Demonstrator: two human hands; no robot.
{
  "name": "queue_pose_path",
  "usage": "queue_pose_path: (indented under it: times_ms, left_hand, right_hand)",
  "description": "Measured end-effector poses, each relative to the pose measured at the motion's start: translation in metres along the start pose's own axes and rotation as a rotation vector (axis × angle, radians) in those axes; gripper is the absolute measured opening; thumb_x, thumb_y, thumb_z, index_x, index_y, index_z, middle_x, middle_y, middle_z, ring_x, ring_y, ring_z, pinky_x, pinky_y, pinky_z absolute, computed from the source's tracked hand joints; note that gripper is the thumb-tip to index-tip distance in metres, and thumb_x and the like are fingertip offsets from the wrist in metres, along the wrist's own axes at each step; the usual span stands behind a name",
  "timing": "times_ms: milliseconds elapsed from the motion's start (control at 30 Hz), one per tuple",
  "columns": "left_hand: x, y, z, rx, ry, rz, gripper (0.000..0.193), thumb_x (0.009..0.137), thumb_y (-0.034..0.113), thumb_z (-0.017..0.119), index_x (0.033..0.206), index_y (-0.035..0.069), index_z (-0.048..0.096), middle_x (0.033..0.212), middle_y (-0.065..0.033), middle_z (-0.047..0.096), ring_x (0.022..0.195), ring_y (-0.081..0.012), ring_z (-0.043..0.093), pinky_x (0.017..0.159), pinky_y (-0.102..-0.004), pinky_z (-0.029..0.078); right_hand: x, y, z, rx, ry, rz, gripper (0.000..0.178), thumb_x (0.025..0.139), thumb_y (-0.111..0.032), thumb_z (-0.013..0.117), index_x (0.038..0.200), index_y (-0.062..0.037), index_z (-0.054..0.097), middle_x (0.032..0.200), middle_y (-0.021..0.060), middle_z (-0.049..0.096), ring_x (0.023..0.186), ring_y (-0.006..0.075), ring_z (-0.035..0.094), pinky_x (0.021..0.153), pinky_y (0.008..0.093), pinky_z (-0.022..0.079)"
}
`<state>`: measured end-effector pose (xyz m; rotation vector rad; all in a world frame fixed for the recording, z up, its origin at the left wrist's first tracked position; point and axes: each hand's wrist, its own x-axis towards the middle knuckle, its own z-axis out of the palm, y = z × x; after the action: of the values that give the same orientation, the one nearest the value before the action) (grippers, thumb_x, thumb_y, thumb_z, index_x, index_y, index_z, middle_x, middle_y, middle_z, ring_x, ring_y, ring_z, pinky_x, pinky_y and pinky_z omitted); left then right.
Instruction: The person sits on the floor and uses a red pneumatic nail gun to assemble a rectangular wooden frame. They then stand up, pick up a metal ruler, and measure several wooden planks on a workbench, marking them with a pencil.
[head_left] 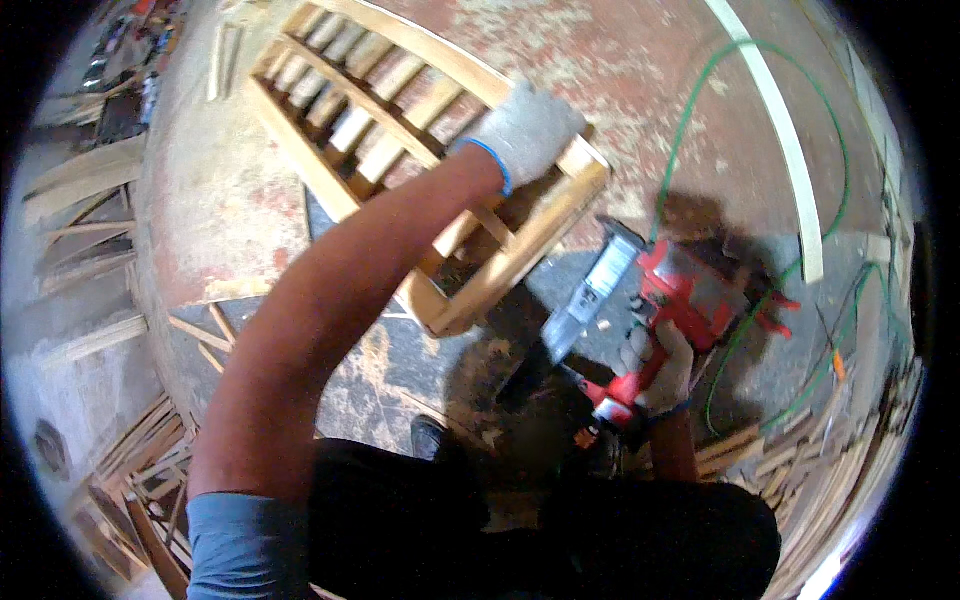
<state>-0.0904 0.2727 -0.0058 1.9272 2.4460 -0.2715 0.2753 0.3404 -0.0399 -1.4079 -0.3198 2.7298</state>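
Note:
My left hand [527, 132], in a pale glove with a blue cuff, grips the far corner of a slatted wooden pallet [535, 242]. The pallet lies tilted across the view, with gaps between its slats. Lower on the right, my gloved right hand [660, 372] is wrapped round the handle of a red nail gun [690, 285]. The gun's long pale magazine points down and left, apart from the pallet's near end. Part of the right fingers is blurred and in shadow.
A green air hose [846, 135] loops over the floor to the right, near a long pale board [778, 125]. Wood strips [810, 475] are heaped at the lower right, and more scrap wood [150, 470] lies at the lower left. My shoe [428, 437] shows below the pallet.

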Motion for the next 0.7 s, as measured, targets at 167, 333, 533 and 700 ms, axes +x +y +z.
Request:
queue_pose_path:
  times_ms: [167,333,533,700]
  left_hand:
    - [-0.047,0.015,-0.007,0.076,-0.009,0.093,0.019,0.092,0.02,0.062,0.109,0.012,0.066,0.103,-0.0073,0.069,0.1,-0.0258,0.067,0.088,-0.0409,0.046]
    - [-0.117,0.03,-0.017,0.114,0.001,0.264,0.013,0.088,0.021,0.063,0.099,0.014,0.063,0.095,-0.0053,0.063,0.097,-0.0239,0.062,0.092,-0.0397,0.043]
    - [-0.223,0.049,-0.024,0.104,-0.253,0.407,0.017,0.086,0.025,0.063,0.098,0.012,0.066,0.092,-0.0039,0.062,0.096,-0.026,0.061,0.099,-0.0458,0.041]
    - [-0.285,0.051,-0.033,-0.287,-0.972,0.261,0.048,0.09,0.046,0.068,0.13,0.019,0.068,0.127,-0.0143,0.068,0.123,-0.0276,0.064,0.113,-0.0447,0.041]
  right_hand:
    - [0.013,-0.009,-0.047,-0.194,-0.155,-0.1,0.025,0.09,-0.036,0.064,0.09,-0.0114,0.059,0.067,0.0025,0.056,0.055,0.0207,0.053,0.051,0.0356,0.043]
    - [-0.012,-0.016,-0.045,-0.512,0.04,-0.059,0.02,0.093,-0.031,0.061,0.099,-0.0125,0.059,0.069,0.0016,0.055,0.059,0.0183,0.053,0.051,0.0325,0.043]
    - [-0.014,-0.012,-0.056,-0.424,-0.148,-0.01,0.027,0.092,-0.034,0.064,0.108,-0.0128,0.056,0.069,-0.0003,0.051,0.059,0.0175,0.052,0.05,0.0331,0.042]
    - [-0.013,-0.005,-0.06,-0.377,-0.068,-0.012,0.023,0.093,-0.036,0.061,0.1,-0.0147,0.053,0.066,-0.0013,0.046,0.057,0.018,0.047,0.053,0.0366,0.041]
